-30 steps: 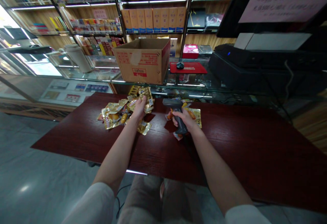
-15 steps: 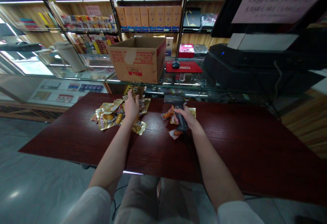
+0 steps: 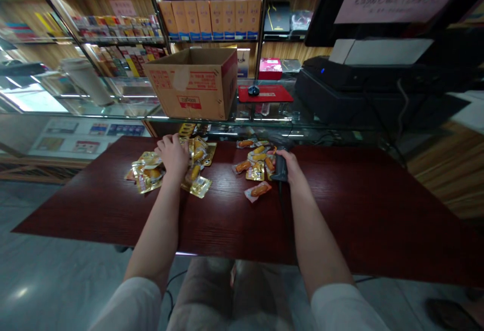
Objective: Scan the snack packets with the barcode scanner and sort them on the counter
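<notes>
My left hand (image 3: 174,155) lies over a pile of gold-and-clear snack packets (image 3: 149,172), its fingers bent and slightly apart; their tips are partly hidden among the wrappers. Some yellow contents show through the clear sides. In my right hand (image 3: 291,163) is the dark handle of a barcode scanner (image 3: 280,169), its cord running down toward me. A smaller group of vacuum-sealed snack packets (image 3: 260,157) lies just left of the scanner. One orange-brown packet (image 3: 259,190) lies apart, closer to me.
Both groups rest on a dark red wooden table (image 3: 230,225). Behind it, a glass counter carries an open cardboard box (image 3: 192,89), a mouse (image 3: 253,90) on a red mat (image 3: 278,94), and a black machine (image 3: 351,91). Stocked shelves (image 3: 212,18) line the back.
My left hand has moved left across the pile. My right hand has shifted slightly right with the scanner, uncovering more of the packets beside it. The view has turned a little.
</notes>
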A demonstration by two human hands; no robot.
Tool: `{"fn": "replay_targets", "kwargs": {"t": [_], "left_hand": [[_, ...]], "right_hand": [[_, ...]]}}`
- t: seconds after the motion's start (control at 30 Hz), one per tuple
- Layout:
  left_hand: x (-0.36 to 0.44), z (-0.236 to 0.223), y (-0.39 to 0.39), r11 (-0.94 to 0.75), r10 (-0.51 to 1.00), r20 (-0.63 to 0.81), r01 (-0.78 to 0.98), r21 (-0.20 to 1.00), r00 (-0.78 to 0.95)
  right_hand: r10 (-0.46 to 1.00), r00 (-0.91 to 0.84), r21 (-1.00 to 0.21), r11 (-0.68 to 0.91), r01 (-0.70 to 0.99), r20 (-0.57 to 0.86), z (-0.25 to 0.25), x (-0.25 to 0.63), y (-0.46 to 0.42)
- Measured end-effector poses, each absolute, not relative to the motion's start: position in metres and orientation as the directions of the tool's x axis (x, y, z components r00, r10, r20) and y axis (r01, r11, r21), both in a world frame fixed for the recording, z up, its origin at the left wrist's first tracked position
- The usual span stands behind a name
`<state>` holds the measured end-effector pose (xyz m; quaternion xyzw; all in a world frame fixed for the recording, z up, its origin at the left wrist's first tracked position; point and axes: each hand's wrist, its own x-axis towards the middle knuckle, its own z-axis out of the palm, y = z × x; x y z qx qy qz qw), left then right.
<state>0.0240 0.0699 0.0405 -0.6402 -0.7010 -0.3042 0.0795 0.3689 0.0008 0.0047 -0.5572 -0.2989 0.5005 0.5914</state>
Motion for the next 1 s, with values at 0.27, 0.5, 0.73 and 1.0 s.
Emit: {"fn": "replay_targets", "kwargs": {"t": [0.27, 0.5, 0.73, 1.0], "left_hand": [[0.099, 0.015, 0.047, -0.655, 0.755, 0.261, 0.702, 0.280, 0.601], [0.115, 0.003, 0.040, -0.655, 0.754, 0.135, 0.717, 0.237, 0.643], [0.115, 0.000, 0.042, -0.626, 0.778, 0.122, 0.747, 0.222, 0.616], [0.115, -0.009, 0.045, -0.588, 0.808, 0.208, 0.774, 0.235, 0.551]], "right_hand": [[0.942, 0.301, -0.964, -0.072, -0.254, -0.150, -0.006, 0.348, 0.015], [0.945, 0.314, -0.959, 0.001, -0.284, -0.092, 0.002, 0.342, 0.012], [0.946, 0.323, -0.962, 0.054, -0.268, -0.037, 0.008, 0.345, 0.009], [0.960, 0.281, -0.979, 0.040, -0.202, -0.018, 0.011, 0.344, 0.004]]}}
